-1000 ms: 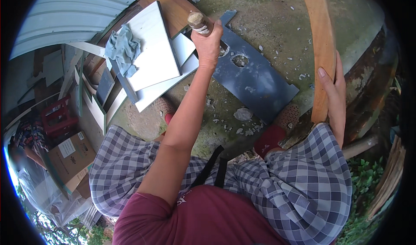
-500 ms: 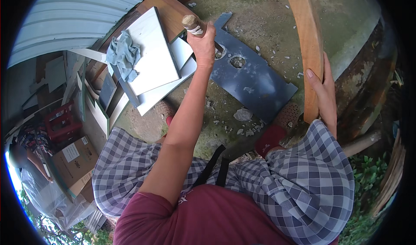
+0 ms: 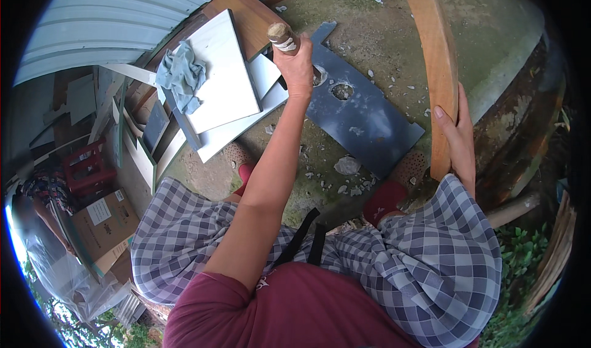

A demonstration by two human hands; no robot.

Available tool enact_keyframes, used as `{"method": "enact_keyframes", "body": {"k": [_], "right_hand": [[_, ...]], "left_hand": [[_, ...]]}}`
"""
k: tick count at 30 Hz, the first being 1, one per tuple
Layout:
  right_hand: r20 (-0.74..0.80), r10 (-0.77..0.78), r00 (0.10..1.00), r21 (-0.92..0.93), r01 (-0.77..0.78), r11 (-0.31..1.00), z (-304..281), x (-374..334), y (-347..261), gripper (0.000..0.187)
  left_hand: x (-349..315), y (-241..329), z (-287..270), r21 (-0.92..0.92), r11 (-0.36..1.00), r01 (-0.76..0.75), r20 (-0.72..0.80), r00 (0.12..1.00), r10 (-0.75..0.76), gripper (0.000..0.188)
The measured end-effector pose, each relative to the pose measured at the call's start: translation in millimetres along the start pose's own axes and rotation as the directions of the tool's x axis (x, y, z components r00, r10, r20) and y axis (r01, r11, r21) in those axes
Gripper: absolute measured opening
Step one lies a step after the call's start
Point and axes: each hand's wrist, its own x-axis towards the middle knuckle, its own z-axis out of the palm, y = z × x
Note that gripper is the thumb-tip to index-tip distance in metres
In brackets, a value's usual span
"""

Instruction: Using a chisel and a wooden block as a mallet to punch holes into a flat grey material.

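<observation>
My left hand (image 3: 297, 71) is wrapped around an upright wooden handle (image 3: 283, 35) with white wrapping near its butt end. What the handle belongs to is hidden below my fist. Under and beside that hand lies a dark blue-grey panel (image 3: 363, 117) on the ground, with two ragged holes broken in it. On the right, my right hand (image 3: 460, 142) grips the lower part of a long, curved wooden board (image 3: 434, 65), thumb on its face and fingers behind the outer edge. The board stands up near my right knee, its lower end close to the checked trousers.
White panels (image 3: 225, 77) lie stacked at left, a blue-grey cloth (image 3: 181, 74) on top. Beyond are a brown board (image 3: 240, 19), a red plastic stool (image 3: 89, 169), a cardboard box (image 3: 108, 222) and another person's arm (image 3: 52, 225). Broken pale chunks (image 3: 348, 165) litter the ground between my feet.
The curved board's top has come lower and more fully into view. My left hand with the handle appears slightly farther right and lower; the surroundings at left shift a little too.
</observation>
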Motion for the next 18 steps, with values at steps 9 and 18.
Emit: {"method": "enact_keyframes", "body": {"k": [9, 18], "right_hand": [[0.002, 0.020, 1.000, -0.001, -0.020, 1.000, -1.1, -2.3, 1.9, 0.077], [0.037, 0.013, 0.999, 0.020, -0.013, 1.000, 8.5, -4.7, 2.9, 0.075]], "left_hand": [[0.5, -5.2, 6.1, -0.011, 1.000, 0.006, 0.005, 1.000, -0.006, 0.020], [-1.1, -1.7, 10.2, -0.055, 0.998, -0.020, -0.075, 0.997, 0.016, 0.026]]}}
